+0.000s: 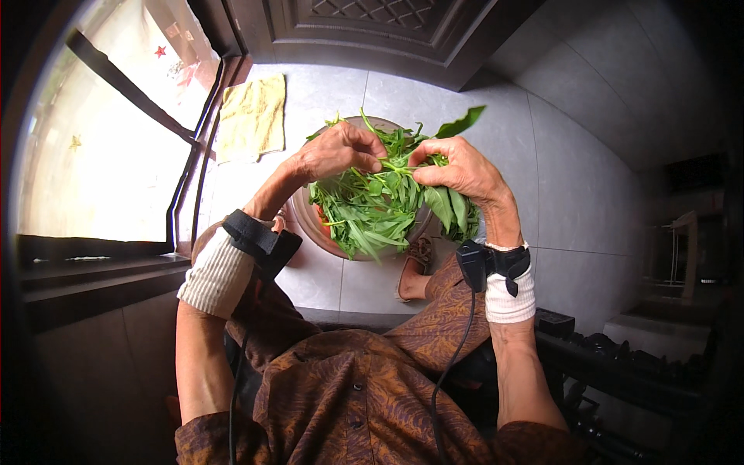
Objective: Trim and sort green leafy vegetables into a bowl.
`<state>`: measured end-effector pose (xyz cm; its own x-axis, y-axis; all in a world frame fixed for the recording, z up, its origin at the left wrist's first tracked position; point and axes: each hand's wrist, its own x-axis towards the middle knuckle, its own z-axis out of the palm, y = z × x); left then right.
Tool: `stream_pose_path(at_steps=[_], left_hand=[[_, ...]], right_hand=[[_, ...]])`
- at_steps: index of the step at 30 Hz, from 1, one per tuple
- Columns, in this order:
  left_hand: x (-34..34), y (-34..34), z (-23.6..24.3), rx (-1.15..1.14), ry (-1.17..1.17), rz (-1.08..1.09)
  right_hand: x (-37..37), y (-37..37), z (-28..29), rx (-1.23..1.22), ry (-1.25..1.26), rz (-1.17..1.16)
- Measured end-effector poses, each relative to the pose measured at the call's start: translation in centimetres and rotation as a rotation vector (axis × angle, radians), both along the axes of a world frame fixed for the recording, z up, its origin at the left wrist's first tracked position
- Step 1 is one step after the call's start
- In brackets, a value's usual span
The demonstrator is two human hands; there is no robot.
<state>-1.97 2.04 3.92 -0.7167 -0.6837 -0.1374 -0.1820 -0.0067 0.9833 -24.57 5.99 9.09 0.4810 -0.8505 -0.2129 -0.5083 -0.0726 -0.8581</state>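
A wide basin (311, 232) stands on the floor in front of me, heaped with loose leafy greens (376, 221) that look like water spinach. Over the heap, my right hand (465, 172) grips a sprig of leafy greens (440, 203), with long leaves hanging below the fingers and one leaf pointing up to the right. Close by on the left, my left hand (341, 152) has thumb and fingers pinched together at the stem end of that sprig. What lies inside the left fingertips is partly hidden. Something red shows at the basin's left side, beneath the greens.
A yellow cloth (252, 120) lies on the grey tile floor (577, 198) to the far left. Beside it is a bright glass door (101, 155); a dark panelled door (372, 35) stands at the back. My sandalled foot (415, 275) is close to the basin. Cables run from both wrist straps.
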Motion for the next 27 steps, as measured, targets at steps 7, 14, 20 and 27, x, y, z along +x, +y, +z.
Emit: stream_pose_path(at_steps=[7, 14, 20, 27], left_hand=[[0.2, -0.4, -1.5, 0.075, 0.120, 0.099], [-0.2, -0.2, -0.8, 0.154, 0.116, 0.001], [0.3, -0.1, -1.7, 0.113, 0.132, -0.052], [0.7, 0.0, -2.2, 0.192, 0.201, -0.213]], right_hand=[[-0.4, -0.5, -1.2, -0.105, 0.094, -0.016], [0.2, 0.4, -0.6, -0.228, 0.176, -0.084], [0.4, 1.0, -0.5, -0.253, 0.027, -0.068], [0.5, 1.8, 1.7, -0.253, -0.287, -0.251]])
